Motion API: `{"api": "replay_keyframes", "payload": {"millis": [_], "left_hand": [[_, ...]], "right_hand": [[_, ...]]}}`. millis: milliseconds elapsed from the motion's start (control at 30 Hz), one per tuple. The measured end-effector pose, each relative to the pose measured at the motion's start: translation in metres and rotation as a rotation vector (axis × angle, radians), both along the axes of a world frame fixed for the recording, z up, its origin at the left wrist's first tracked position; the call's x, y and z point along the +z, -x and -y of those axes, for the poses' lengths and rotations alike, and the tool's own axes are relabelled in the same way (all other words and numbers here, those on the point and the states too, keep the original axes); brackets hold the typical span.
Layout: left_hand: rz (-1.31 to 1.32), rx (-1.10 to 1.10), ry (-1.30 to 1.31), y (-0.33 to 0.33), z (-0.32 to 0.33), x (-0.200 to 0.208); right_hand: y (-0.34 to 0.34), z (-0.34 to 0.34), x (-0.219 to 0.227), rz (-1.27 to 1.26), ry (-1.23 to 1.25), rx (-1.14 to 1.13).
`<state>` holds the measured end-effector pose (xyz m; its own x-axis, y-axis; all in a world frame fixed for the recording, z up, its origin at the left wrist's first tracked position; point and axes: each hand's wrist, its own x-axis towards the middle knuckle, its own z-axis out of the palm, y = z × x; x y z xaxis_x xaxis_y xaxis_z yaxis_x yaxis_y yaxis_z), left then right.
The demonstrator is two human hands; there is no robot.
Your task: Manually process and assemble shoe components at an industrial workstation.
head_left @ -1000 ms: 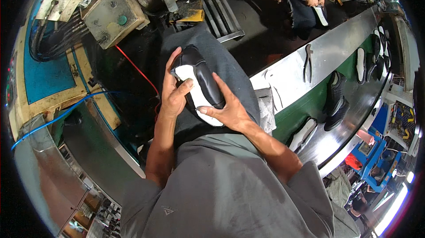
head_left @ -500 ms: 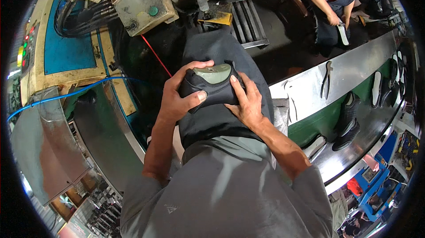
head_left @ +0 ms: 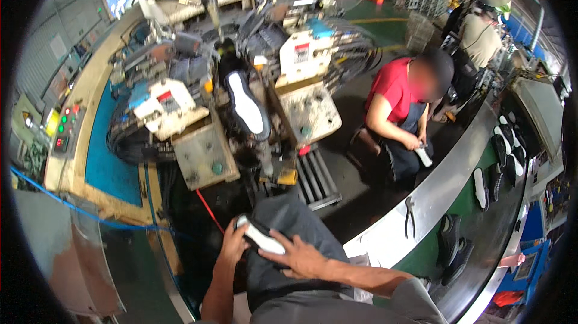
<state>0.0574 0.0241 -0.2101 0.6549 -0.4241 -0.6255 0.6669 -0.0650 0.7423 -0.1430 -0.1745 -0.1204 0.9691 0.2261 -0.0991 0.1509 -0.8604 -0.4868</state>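
Over my lap, both hands hold a black shoe upper on a last, its white underside [head_left: 263,236] turned up. My left hand [head_left: 233,244] grips the far left end, fingers wrapped round its edge. My right hand [head_left: 296,256] is closed on the nearer right end, with fingers across the white surface. Ahead of me a machine [head_left: 304,53] carries another black shoe upper [head_left: 247,107], which also lies with its white underside up, between two metal boxes.
At the right runs a curved metal-edged conveyor [head_left: 385,230] with pliers [head_left: 409,217] on its rim and several dark shoes [head_left: 451,246] on it. A co-worker in red [head_left: 391,98] sits beyond, holding a white-soled piece. A control panel [head_left: 67,128] stands at left.
The view has tilted up, bringing the machine and its shoe upper into sight. The shoe upper in my hands has been turned from its greenish last top to its white underside.
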Motion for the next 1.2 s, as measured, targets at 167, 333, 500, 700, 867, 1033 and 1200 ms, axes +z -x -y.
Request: {"api": "replay_keyframes", "payload": {"millis": [167, 333, 500, 700, 867, 1033, 1200], "left_hand": [[1.094, -0.115, -0.540, -0.017, 0.000, -0.022], [1.163, -0.466, -0.581, -0.065, 0.024, -0.018], [1.087, -0.044, -0.089, -0.209, 0.113, 0.034], [0.011, -0.050, 0.518, -0.278, 0.241, 0.123], [0.115, -0.096, 0.486, -0.265, 0.230, 0.151], [0.165, -0.156, 0.738, -0.162, 0.131, 0.183], [0.269, -0.120, 0.783, -0.074, 0.023, 0.177]], "right_hand": [[-0.005, 0.001, -0.030, 0.134, -0.014, 0.045], [-0.002, 0.020, -0.036, 0.005, -0.114, -0.044], [0.013, 0.046, 0.002, 0.103, -0.189, -0.518], [-0.007, 0.103, 0.068, 0.268, 0.020, -0.663], [-0.080, 0.131, 0.122, 0.386, 0.064, -0.572], [-0.190, 0.142, 0.135, 0.476, 0.114, -0.431], [-0.290, 0.131, 0.109, 0.468, 0.170, -0.419]]}}
